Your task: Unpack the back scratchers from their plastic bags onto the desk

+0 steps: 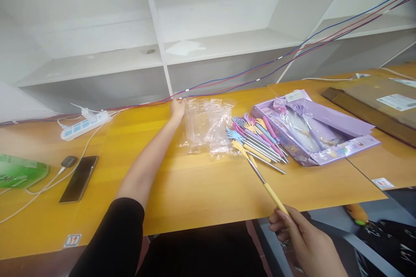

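My right hand (300, 238), at the table's front edge, is closed round the handle of a yellow back scratcher (274, 195); its metal rod and hand-shaped head point up and left toward a pile. My left hand (178, 108) reaches to the back of the table, its fingers at the top left corner of the clear plastic bags (208, 125). What exactly its fingers grip is too small to tell. Right of the bags lies a pile of back scratchers (260, 136) in blue, pink, purple and yellow. An open purple box (347, 149) beside them holds a few wrapped ones.
A cardboard box (367, 99) lies at the far right. On the left are a power strip (86, 125), a phone (79, 179), white cables and a green pouch (22, 172). Red and blue wires run along the back below white shelves (224, 43).
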`<action>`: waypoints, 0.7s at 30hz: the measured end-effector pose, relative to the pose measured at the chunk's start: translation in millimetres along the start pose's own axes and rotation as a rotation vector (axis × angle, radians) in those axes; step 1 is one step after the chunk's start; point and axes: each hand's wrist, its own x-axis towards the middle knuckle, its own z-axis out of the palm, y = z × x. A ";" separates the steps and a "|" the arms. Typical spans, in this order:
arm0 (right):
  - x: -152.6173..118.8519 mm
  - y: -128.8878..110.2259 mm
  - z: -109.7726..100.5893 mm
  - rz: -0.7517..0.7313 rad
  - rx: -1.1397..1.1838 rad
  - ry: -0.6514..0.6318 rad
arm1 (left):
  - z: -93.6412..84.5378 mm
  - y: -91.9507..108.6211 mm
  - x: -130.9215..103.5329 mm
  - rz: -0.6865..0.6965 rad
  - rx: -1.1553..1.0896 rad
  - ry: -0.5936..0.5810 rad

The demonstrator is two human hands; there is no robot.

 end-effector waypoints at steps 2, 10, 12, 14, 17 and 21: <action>2.5 -5.7 4.3 -0.023 0.028 -0.028 | -7.7 0.5 -2.8 0.014 0.135 0.027; 15.7 -39.3 47.6 -0.059 0.389 -0.331 | -52.6 5.7 -95.0 0.295 0.391 -0.149; 19.3 -45.1 56.3 -0.025 0.497 -0.419 | -72.1 11.5 -137.0 0.739 0.436 -0.165; 24.9 -49.2 60.0 0.001 0.566 -0.504 | -90.6 21.4 -177.7 1.207 0.520 -0.146; 36.7 -55.0 56.9 0.034 0.610 -0.690 | -106.0 37.1 -223.3 1.629 0.744 -0.450; 49.0 -68.4 54.6 0.139 0.726 -0.855 | -104.0 34.0 -249.2 1.595 0.978 -0.654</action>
